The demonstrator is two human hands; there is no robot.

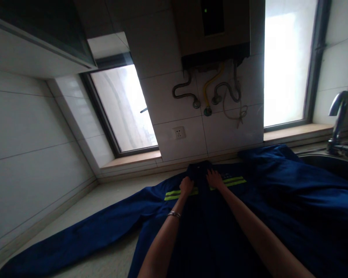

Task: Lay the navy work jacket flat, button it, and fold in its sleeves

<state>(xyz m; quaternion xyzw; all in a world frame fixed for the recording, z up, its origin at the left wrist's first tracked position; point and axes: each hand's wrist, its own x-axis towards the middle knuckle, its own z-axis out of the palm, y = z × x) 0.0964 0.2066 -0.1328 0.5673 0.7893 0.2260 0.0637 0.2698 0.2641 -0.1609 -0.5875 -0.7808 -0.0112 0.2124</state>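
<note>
A dark blue work jacket point(207, 224) with yellow-green reflective stripes lies spread over the counter, collar toward the wall. One sleeve stretches out to the left; the right side is bunched in folds near the sink. My left hand point(187, 186) is closed on the jacket's front, beside the collar and over the left stripe; its fingertips are hidden. On the other side of the front opening, my right hand point(215, 178) lies on the cloth with its fingers apart, just above the right stripe. A metal bracelet point(174, 214) circles my left wrist.
The pale counter point(118, 187) meets a tiled wall with a power socket point(179, 133). A water heater point(214, 27) with pipes hangs above. A sink point(321, 158) with a curved tap point(338, 112) is at the right. Windows flank the heater; a cabinet point(40, 42) overhangs the upper left.
</note>
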